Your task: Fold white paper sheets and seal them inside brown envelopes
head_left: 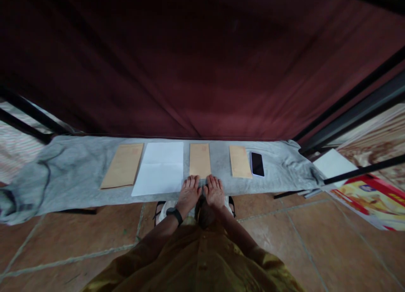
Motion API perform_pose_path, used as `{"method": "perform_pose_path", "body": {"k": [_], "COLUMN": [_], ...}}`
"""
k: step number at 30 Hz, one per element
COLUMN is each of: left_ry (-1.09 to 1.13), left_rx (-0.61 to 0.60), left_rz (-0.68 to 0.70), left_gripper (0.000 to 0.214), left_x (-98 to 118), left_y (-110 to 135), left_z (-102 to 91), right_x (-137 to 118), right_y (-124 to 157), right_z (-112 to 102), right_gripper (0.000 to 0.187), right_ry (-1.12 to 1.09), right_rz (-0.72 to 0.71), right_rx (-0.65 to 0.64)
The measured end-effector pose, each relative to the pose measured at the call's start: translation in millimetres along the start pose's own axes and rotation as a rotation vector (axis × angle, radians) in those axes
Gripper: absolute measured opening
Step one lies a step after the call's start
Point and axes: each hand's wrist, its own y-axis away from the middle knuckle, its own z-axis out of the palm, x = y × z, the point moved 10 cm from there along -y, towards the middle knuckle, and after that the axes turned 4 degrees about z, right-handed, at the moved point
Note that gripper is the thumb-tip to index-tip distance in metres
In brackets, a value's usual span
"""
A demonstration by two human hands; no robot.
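A brown paper envelope [200,159] lies flat in front of me on the grey cloth. At its near left corner rests my left hand [190,193], fingers stretched out flat, a dark watch on the wrist. My right hand [215,192] lies flat at the near right corner, fingers extended too. Neither hand grips anything. To the left are white sheets of paper [162,167] with a crease across them, and beyond them a larger stack of brown envelopes [123,165]. Over on the right another brown envelope [240,161] lies beside a dark-screened phone [257,164].
The grey cloth [79,165] covers a narrow bench. Behind it hangs a dark red curtain [202,73], with black metal bars [351,108] at the sides. A red and yellow box [373,199] and a white sheet [333,163] are at the right. The floor [268,241] is tiled.
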Motion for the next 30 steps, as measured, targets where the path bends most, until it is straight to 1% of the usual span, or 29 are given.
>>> {"method": "perform_pose_path", "body": {"k": [3,5,8,11,14,19,22,27,30], "left_ry": [-0.015,-0.028,-0.022,-0.012,-0.010,-0.015,-0.034,0.031,0.104], "left_rx": [-0.024,-0.042,-0.075,-0.094,-0.080,-0.033,-0.015,0.005,0.027], "left_rz": [0.034,0.027,0.012,0.000,-0.006,-0.020,-0.029,-0.042,-0.063], "left_gripper": [0.050,0.050,0.050,0.052,0.053,0.051,0.051,0.049,0.043], "left_x": [4,4,2,1,0,0,-1,-9,-16], "left_y": [-2,-3,-4,-4,-2,0,2,5,1], "left_z": [-3.5,-4.2,-0.8,2.7,2.0,-0.8,-1.1,-2.4,-4.2], "right_x": [-2,-7,-21,-29,-25,-5,2,1,0], "right_y": [-1,-4,-9,-12,-11,-4,-3,-4,-4], "right_z": [-3,-4,-1,2,5,4,3,3,1], "right_gripper": [0.049,0.048,0.047,0.047,0.047,0.049,0.050,0.050,0.050], "right_ry": [-0.013,-0.022,-0.059,-0.096,-0.099,-0.083,-0.067,-0.068,-0.078], "right_rz": [-0.003,-0.024,-0.076,-0.090,-0.093,-0.092,-0.082,-0.074,-0.061], "right_rx": [0.029,0.031,0.006,-0.022,-0.029,-0.003,0.003,-0.003,0.006]}}
